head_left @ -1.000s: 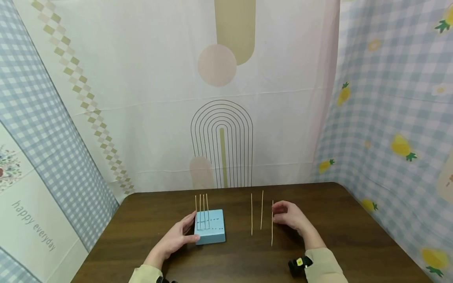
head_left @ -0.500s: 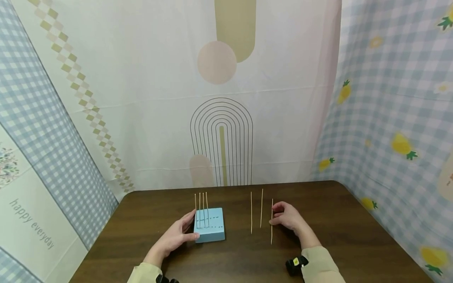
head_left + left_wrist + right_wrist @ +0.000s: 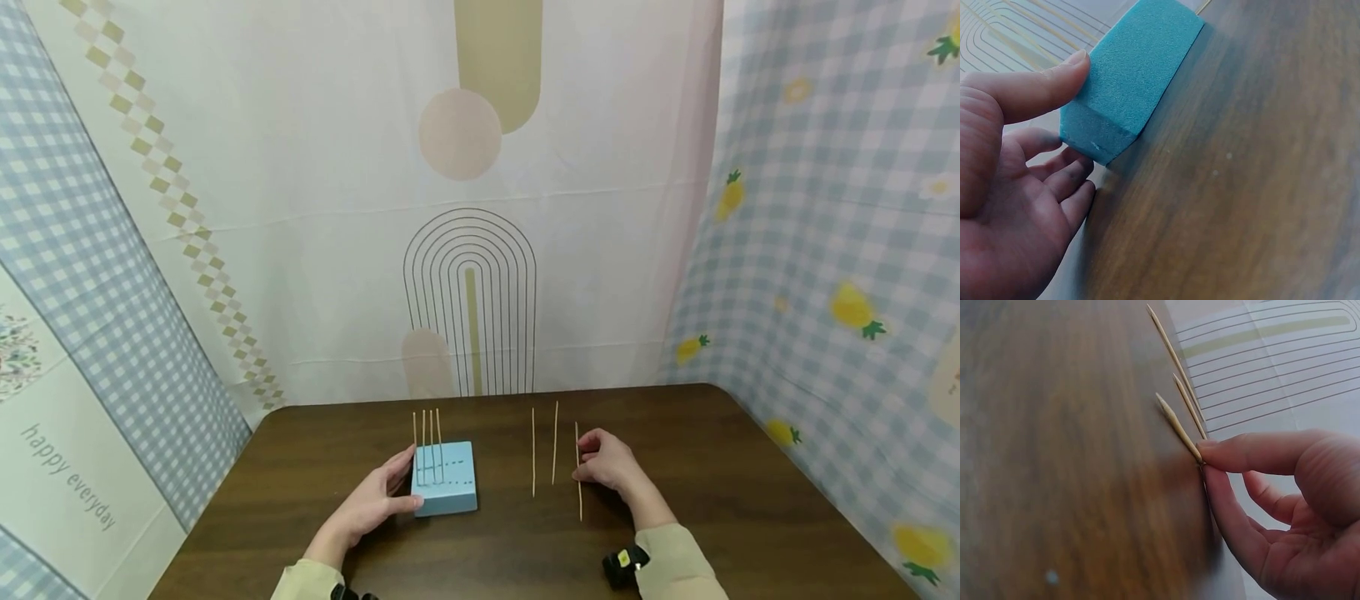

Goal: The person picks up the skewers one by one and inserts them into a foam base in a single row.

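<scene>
A light blue foam block (image 3: 446, 502) with rows of small holes sits on the table in the head view. Several thin wooden skewers (image 3: 438, 437) stand upright in its left half. My left hand (image 3: 369, 502) holds the block at its left side, thumb at the front corner; the left wrist view shows the thumb (image 3: 1054, 87) against the blue face. On the right, my right hand (image 3: 609, 461) pinches a pointed skewer (image 3: 1177, 428) between thumb and index finger, low over the table. Two more skewers, a left one (image 3: 533, 454) and a middle one (image 3: 555, 442), lie beside it.
The dark brown wooden table (image 3: 495, 558) has its back edge against a hanging printed cloth (image 3: 600, 250). Checked cloths hang at the left and right sides. Each wrist carries a black camera, the right one (image 3: 624, 567) close over the table.
My right thumb has come in against the skewer, which is now pinched and slightly turned, its near end shifted right. The left hand and block stay in place.
</scene>
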Tool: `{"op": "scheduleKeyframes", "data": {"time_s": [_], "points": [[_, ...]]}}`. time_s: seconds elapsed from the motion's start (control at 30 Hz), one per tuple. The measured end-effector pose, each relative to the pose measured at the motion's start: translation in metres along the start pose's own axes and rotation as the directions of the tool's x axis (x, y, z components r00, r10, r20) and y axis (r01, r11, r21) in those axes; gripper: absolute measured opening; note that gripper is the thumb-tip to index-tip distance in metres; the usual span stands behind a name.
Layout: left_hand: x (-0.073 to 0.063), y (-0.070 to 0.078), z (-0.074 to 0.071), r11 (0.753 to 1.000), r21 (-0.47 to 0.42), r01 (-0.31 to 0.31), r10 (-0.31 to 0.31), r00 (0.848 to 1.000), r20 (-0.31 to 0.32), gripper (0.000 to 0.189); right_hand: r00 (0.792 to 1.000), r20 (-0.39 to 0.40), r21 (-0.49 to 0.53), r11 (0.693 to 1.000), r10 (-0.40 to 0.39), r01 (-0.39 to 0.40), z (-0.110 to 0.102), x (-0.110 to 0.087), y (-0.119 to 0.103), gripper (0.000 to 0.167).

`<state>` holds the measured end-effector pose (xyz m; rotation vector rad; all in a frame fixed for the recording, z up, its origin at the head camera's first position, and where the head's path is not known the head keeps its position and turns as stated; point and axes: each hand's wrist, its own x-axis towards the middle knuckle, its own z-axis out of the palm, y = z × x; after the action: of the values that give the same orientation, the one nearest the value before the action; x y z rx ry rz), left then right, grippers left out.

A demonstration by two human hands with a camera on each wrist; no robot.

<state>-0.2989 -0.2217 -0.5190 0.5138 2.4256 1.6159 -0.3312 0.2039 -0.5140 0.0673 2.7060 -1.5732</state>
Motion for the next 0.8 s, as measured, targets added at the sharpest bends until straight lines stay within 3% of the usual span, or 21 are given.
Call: {"op": "scheduleKeyframes", "data": {"time_s": [0.4,0.8], "points": [[0.0,-0.0014,-0.0003,1.0,-0.001,-0.005,0.005,1.0,0.001,0.094,1.0,-0.011,0.03,0.999,0.025,-0.025,0.0013,-0.0031,-0.0053,0.047],[0.0018,-0.0037,-0.0017,1.0,-0.005,-0.007,0.007,1.0,0.009,0.095,0.994,0.1,0.209,0.976,0.039,-0.059,-0.0076,0.0005,0.0007,0.061]]}}
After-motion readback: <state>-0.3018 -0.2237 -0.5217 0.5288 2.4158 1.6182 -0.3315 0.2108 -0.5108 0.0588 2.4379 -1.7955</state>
